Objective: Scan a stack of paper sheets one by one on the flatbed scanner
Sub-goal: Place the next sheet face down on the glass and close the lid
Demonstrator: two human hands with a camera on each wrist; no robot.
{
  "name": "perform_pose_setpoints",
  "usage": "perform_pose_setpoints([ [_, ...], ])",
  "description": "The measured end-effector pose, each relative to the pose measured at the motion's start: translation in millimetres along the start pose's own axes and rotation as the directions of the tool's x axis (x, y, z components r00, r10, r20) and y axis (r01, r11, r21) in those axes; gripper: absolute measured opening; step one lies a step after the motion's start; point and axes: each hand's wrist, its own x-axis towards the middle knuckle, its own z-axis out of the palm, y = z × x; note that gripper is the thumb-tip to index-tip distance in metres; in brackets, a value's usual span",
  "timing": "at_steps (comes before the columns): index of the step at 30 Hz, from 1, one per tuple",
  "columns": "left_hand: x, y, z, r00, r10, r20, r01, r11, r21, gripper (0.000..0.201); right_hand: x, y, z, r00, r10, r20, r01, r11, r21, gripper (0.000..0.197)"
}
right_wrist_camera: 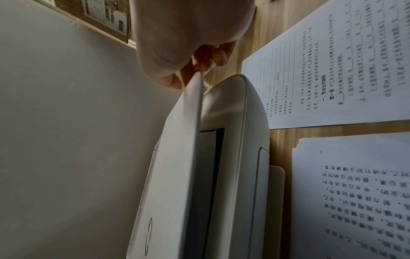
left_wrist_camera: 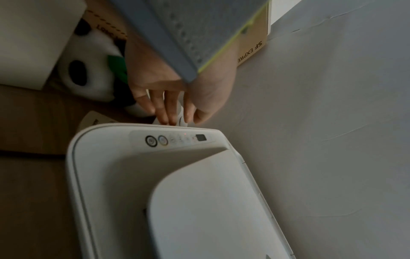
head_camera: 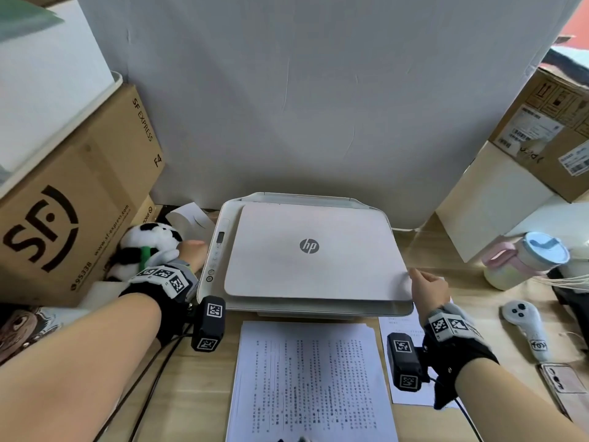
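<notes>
A white HP flatbed scanner point(head_camera: 216, 291) sits mid-desk with its lid point(head_camera: 309, 250) almost flat. My right hand point(head_camera: 427, 285) pinches the lid's front right corner. In the right wrist view the lid point(right_wrist_camera: 177, 140) stands slightly lifted between thumb and fingers point(right_wrist_camera: 206, 59), with a dark gap under it. My left hand point(head_camera: 191, 250) is at the scanner's left side, its straight fingers point(left_wrist_camera: 164, 112) touching the edge beside the control panel point(left_wrist_camera: 173, 139). A stack of printed sheets point(head_camera: 309, 378) lies in front of the scanner. One printed sheet point(head_camera: 398, 323) lies to the stack's right.
An SF Express carton point(head_camera: 63, 218) and a panda plush point(head_camera: 149, 244) crowd the left side. On the right stand cardboard boxes point(head_camera: 548, 132), a pink bottle point(head_camera: 522, 260), a white controller point(head_camera: 526, 323) and a phone point(head_camera: 564, 384). A white backdrop point(head_camera: 318, 90) rises behind the scanner.
</notes>
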Motion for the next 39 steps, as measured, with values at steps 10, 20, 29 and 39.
perform_pose_setpoints([
  [10, -2.1, -2.4, 16.6, 0.998, -0.049, 0.037, 0.042, 0.985, 0.166, 0.030, 14.7, 15.3, 25.2, 0.998, -0.046, 0.034, 0.050, 0.992, -0.113, 0.032],
  [20, 1.0, -9.1, 23.2, 0.999, -0.047, -0.019, 0.048, 0.996, 0.068, 0.030, 18.8, 19.3, 26.8, 0.997, 0.007, 0.074, 0.002, 0.992, -0.127, 0.035],
  [29, -12.5, -25.0, 30.7, 0.989, -0.006, -0.146, 0.008, 1.000, 0.008, 0.032, 6.9, 28.8, 16.9, 0.997, -0.049, 0.067, 0.060, 0.983, -0.171, 0.037],
  [39, -43.4, -57.8, 42.9, 0.972, 0.049, -0.231, -0.033, 0.997, 0.073, 0.036, -20.4, 51.7, 3.1, 0.995, -0.061, 0.074, 0.070, 0.990, -0.125, 0.037],
])
